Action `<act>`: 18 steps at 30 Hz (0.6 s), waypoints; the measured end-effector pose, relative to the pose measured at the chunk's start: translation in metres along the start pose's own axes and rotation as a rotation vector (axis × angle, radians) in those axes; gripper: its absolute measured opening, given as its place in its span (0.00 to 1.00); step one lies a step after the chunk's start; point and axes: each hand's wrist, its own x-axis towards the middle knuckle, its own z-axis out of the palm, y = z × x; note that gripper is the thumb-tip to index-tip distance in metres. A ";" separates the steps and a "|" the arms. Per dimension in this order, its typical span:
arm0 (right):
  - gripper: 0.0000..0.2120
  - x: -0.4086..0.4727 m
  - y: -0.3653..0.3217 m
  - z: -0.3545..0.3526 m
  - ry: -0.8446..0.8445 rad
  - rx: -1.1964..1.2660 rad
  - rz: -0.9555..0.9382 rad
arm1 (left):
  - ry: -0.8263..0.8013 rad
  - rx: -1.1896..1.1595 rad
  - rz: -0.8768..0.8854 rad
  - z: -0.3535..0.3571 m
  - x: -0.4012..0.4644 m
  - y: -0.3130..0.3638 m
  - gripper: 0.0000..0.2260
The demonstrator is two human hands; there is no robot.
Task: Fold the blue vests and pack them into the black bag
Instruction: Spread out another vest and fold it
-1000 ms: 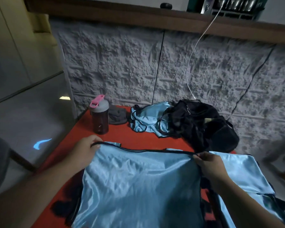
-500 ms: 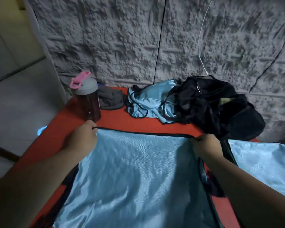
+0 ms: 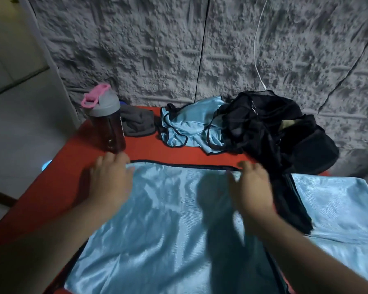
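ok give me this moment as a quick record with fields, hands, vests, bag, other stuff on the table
left hand: open, fingers spread at the far left corner of the flat vest
right hand: open, over the far right corner of the same vest
flat vest: spread on the red table, black trim along the far edge
crumpled vest: bunched at the back, beside the bag
black bag: against the wall, right of the crumpled vest
third blue cloth: flat at the right
bottle: upright, pink flip cap, back left
grey cloth: behind the bottle

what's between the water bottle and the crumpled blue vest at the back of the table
In the head view, a dark grey cloth lies between the bottle and the crumpled blue vest, beside the bottle, on the red table.
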 end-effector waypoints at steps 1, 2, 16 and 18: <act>0.19 -0.019 -0.015 0.004 -0.031 0.060 -0.110 | -0.027 0.016 0.083 0.000 -0.013 0.011 0.08; 0.22 -0.036 -0.027 0.010 -0.092 0.100 -0.189 | -0.074 0.014 0.164 0.003 -0.026 0.021 0.10; 0.38 -0.028 0.046 0.035 -0.379 -0.214 -0.033 | -0.436 0.170 -0.017 0.025 -0.048 -0.007 0.44; 0.37 -0.025 0.046 0.036 -0.359 -0.220 -0.034 | -0.453 0.170 -0.031 0.024 -0.046 -0.005 0.45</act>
